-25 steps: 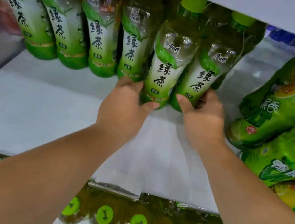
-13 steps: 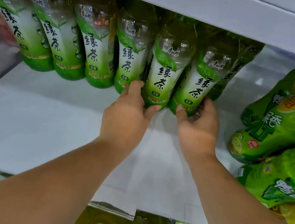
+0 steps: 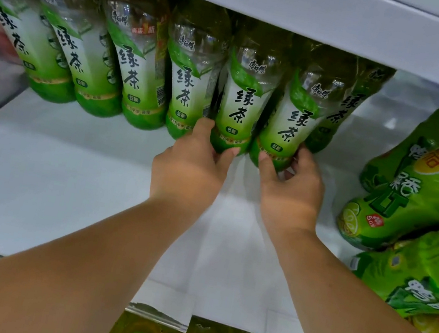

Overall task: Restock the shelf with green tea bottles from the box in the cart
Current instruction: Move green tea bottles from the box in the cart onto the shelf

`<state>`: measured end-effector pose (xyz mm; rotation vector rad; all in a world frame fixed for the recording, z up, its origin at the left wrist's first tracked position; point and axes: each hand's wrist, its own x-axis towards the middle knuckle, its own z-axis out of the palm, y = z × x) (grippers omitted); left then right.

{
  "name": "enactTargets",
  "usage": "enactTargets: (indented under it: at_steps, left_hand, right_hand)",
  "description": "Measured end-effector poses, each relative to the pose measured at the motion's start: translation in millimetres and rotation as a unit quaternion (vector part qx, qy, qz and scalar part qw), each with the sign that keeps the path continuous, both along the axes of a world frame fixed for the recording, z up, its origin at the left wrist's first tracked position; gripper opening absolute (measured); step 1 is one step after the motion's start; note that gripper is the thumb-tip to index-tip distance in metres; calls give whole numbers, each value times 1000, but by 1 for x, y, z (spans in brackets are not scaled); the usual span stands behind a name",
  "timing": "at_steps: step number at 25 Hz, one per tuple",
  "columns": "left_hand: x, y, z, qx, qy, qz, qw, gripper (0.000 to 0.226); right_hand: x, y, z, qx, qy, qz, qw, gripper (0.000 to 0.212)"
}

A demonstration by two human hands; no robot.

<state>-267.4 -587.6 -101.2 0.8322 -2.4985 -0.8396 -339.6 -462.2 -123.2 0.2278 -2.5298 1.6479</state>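
Row on the left: four green tea bottles (image 3: 93, 62) stood shoulder to shoulder, the last touching the one you held. I judge that a sideways nudge could have rocked them.
Left hand: your left hand (image 3: 188, 172) gripped the foot of the left bottle (image 3: 240, 108), thumb in front and fingers tucked behind. A hold that low could have let the tall bottle tip forward if you had let go before its base sat flat.
Right hand: your right hand (image 3: 290, 196) gripped the foot of the right bottle (image 3: 293, 120), thumb in front and fingers curled round its far side. A further bottle (image 3: 348, 112) stood just behind it, and a harder push could have knocked that one askew.
Board overhead: the upper shelf (image 3: 269, 8) hung low over the caps, so lifting either bottle could have struck it.
Far right: the big green bottles (image 3: 430, 180) sat near your right forearm, and a careless pull-out could have brushed them.
Where the tea stood: both held bottles were in line with the row, toward the back of the white shelf (image 3: 48, 180).
Look of the tea: clear ribbed shoulders, a white wrap fading to green with black characters, rounded green feet, caps hidden.
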Motion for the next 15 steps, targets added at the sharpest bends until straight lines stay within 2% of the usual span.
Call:
enactTargets:
  at_steps: [6, 11, 15]
  left_hand:
    - [4, 0, -1, 26, 24, 4, 999, 49]
    - [5, 2, -2, 11, 28, -7, 1000, 41]
    - [8, 3, -2, 9, 32, -13, 999, 41]
  right_hand:
    - [-1, -1, -3, 32, 7, 8, 999, 48]
    - [-3, -4, -7, 60, 20, 8, 998, 61]
    - [-4, -4, -6, 93, 20, 13, 995, 55]
